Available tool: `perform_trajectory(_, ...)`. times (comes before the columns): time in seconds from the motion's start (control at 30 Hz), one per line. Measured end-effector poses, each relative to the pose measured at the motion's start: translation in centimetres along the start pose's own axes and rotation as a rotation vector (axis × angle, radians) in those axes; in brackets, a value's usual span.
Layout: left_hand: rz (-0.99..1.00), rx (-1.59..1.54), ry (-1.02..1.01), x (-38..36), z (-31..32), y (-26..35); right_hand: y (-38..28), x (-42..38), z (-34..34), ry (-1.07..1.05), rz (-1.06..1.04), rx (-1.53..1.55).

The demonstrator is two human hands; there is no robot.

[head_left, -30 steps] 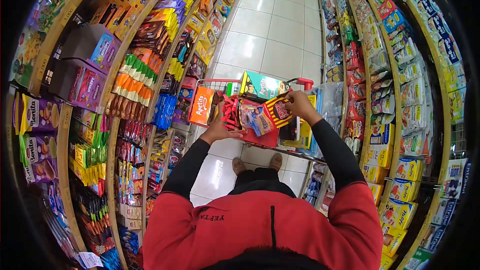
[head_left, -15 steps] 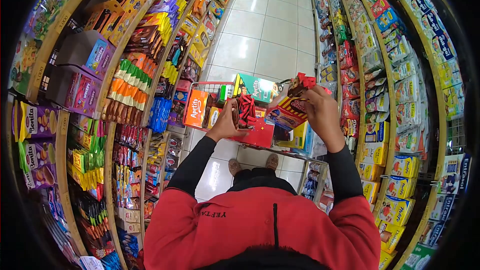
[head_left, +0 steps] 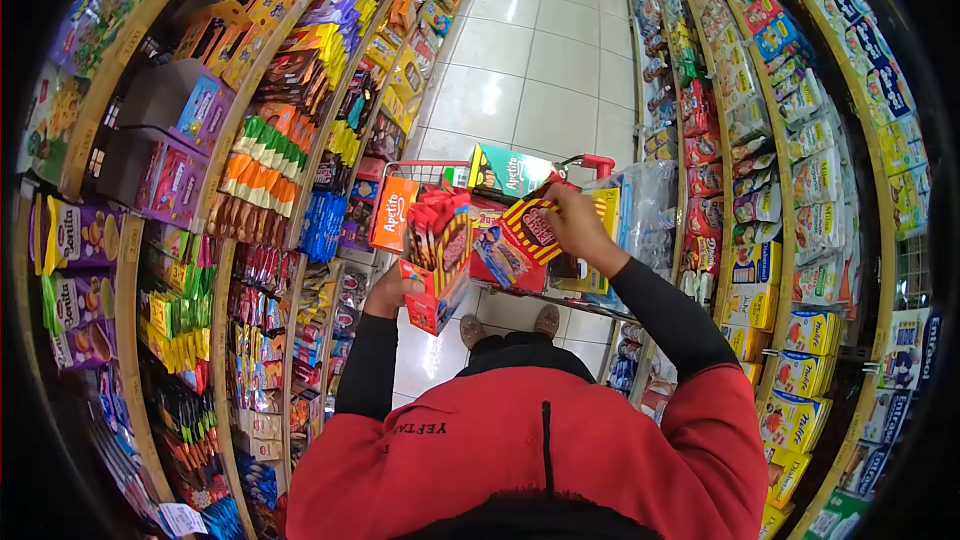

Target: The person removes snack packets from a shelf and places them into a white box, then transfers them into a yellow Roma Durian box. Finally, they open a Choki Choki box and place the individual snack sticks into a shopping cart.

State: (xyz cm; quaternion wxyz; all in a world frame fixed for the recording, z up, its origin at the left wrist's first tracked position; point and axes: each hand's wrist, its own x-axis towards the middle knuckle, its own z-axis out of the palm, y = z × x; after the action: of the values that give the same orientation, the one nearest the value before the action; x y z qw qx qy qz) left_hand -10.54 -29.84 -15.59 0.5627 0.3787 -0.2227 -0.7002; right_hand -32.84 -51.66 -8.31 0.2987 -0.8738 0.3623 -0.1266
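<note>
My left hand (head_left: 385,292) is closed on the side of a red open-topped display box (head_left: 428,308), tilted in front of the cart. Several red snack packets (head_left: 438,225) with yellow-and-dark striped sides stick up out of it. My right hand (head_left: 585,230) pinches the upper edge of a flat snack packet (head_left: 528,230) with yellow-and-red stripes and a blue lower part. That packet hangs above the cart, to the right of the box and apart from my left hand. Parts of my left fingers are hidden behind the box.
In the wire shopping cart (head_left: 425,172) stand an orange Apetito box (head_left: 392,212), a green Apetito box (head_left: 510,172) and a yellow box (head_left: 600,275). Stocked snack shelves (head_left: 270,155) line the left, and shelves of boxes and pouches (head_left: 800,340) line the right. Tiled floor (head_left: 500,60) runs ahead.
My left hand has come back toward my body and left, with the display box and its red packets now in it. My right hand has shifted left and down with the striped packet.
</note>
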Motion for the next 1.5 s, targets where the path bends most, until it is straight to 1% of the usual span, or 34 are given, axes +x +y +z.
perform_trajectory(0.03, 0.007, 0.000, 0.014, -0.1, 0.5, -0.4, -0.9, -0.1, 0.7, -0.009, -0.012, 0.006)
perform_trajectory(0.1, 0.113, 0.113, 0.049, -0.5, 1.0, -1.1, -2.3, -0.7, 1.9, -0.075, -0.115, -0.109)
perform_trajectory(0.13, 0.113, 0.100, 0.043, -0.5, 1.6, -1.2, -2.5, -1.0, 2.2, -0.083, -0.129, -0.103)
perform_trajectory(0.2, 0.103, 0.083, 0.046, -0.5, 2.6, -1.5, -2.7, -1.5, 2.5, -0.147, -0.457, -0.241)
perform_trajectory(0.23, 0.094, 0.077, 0.055, -0.5, 3.0, -1.7, -1.9, -1.5, 2.9, -0.155, -0.474, -0.237)
perform_trajectory(0.27, 0.106, 0.074, 0.071, -0.5, 3.5, -1.9, -0.5, -1.4, 3.7, -0.142, -0.550, -0.242)
perform_trajectory(0.3, 0.105, 0.066, 0.072, -0.4, 4.0, -2.2, -0.5, -1.3, 3.6, -0.132, -0.628, -0.245)
perform_trajectory(0.33, 0.105, 0.056, 0.075, -0.4, 4.4, -2.5, -0.4, -1.5, 3.2, -0.190, -0.533, -0.213)
perform_trajectory(0.37, 0.120, 0.050, 0.094, -0.3, 4.7, -3.1, -0.4, -1.5, 2.7, -0.202, -0.555, -0.211)
perform_trajectory(0.43, 0.170, 0.025, 0.096, 0.2, 4.8, -4.3, -0.2, -1.2, 1.7, -0.070, -0.449, 0.046)
perform_trajectory(0.47, 0.175, 0.026, 0.109, 0.2, 4.8, -4.9, -0.1, -1.1, 1.3, -0.131, -0.270, 0.096)
perform_trajectory(0.5, 0.178, 0.026, 0.118, 0.2, 5.1, -5.2, 0.0, -0.9, 1.1, -0.137, -0.277, 0.100)
perform_trajectory(0.57, 0.210, -0.011, 0.206, 0.1, 5.8, -5.9, 0.3, -0.2, 0.6, 0.009, -0.380, 0.151)
perform_trajectory(0.6, 0.216, -0.013, 0.212, 0.2, 5.8, -6.4, 0.2, 0.0, 0.1, 0.004, -0.386, 0.151)
perform_trajectory(0.7, 0.267, -0.044, 0.234, -0.5, 5.7, -7.6, -0.6, 0.1, -0.8, 0.077, -0.282, -0.086)
perform_trajectory(0.77, 0.202, -0.107, 0.275, -1.4, 5.9, -7.8, 0.2, 0.3, -0.8, 0.059, -0.297, -0.106)
perform_trajectory(0.8, 0.224, -0.120, 0.320, -1.7, 5.9, -8.2, 0.7, 0.3, -0.6, 0.046, -0.305, -0.129)
perform_trajectory(0.83, 0.223, -0.119, 0.324, -2.1, 5.8, -8.4, 1.2, 0.3, -0.4, 0.043, -0.305, -0.126)
perform_trajectory(0.9, 0.209, -0.142, 0.321, -2.4, 5.7, -8.6, 2.2, 0.5, 0.2, 0.123, -0.401, -0.184)
perform_trajectory(1.03, 0.230, -0.151, 0.310, -2.5, 5.3, -8.7, 3.8, 1.4, 1.0, 0.152, -0.386, -0.211)
perform_trajectory(1.13, 0.216, -0.154, 0.297, -2.4, 4.8, -8.7, 3.9, 2.3, 1.0, 0.286, -0.341, -0.167)
perform_trajectory(1.17, 0.213, -0.151, 0.294, -2.4, 4.5, -8.8, 3.8, 2.5, 0.8, 0.289, -0.337, -0.166)
perform_trajectory(1.23, 0.184, -0.155, 0.307, -2.4, 4.1, -8.8, 3.2, 2.8, 0.1, 0.382, -0.390, -0.243)
perform_trajectory(1.3, 0.184, -0.147, 0.304, -2.5, 4.2, -8.4, 3.0, 3.1, -0.6, 0.375, -0.384, -0.251)
perform_trajectory(1.37, 0.184, -0.141, 0.301, -2.5, 4.0, -8.1, 2.6, 3.2, -1.6, 0.378, -0.381, -0.185)
perform_trajectory(1.4, 0.147, -0.131, 0.280, -2.5, 3.7, -8.0, 2.6, 3.3, -1.8, 0.380, -0.377, -0.187)
perform_trajectory(1.47, 0.108, -0.119, 0.254, -2.3, 3.1, -7.9, 2.8, 3.6, -2.3, 0.418, -0.286, -0.011)
perform_trajectory(1.5, 0.076, -0.094, 0.221, -2.1, 2.9, -7.8, 3.0, 4.0, -2.4, 0.422, -0.283, -0.013)
